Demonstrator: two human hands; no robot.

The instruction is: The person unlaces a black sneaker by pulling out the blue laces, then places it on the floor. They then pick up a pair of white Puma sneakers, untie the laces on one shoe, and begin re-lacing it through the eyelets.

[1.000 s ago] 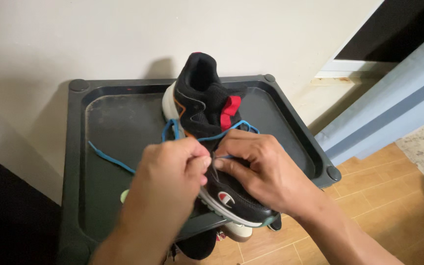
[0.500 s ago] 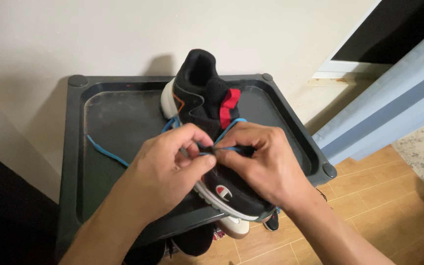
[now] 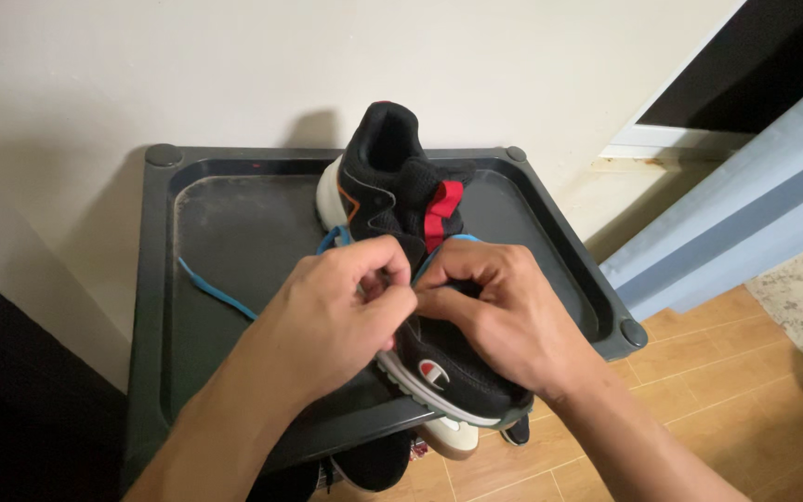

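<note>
Black sneaker on dark tray, long axis 12–6, heel at 12. Both hands meet over midfoot: left hand and right hand fingers pinched narrow on blue lace; slack trails toward 9, left hand nearer.

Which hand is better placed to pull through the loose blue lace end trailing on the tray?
Probably the left hand: the blue lace trails over the dark tray on its side of the black sneaker. The right hand is across the shoe.

A shoe stands on a tray against the wall, its lace trailing left.
</note>
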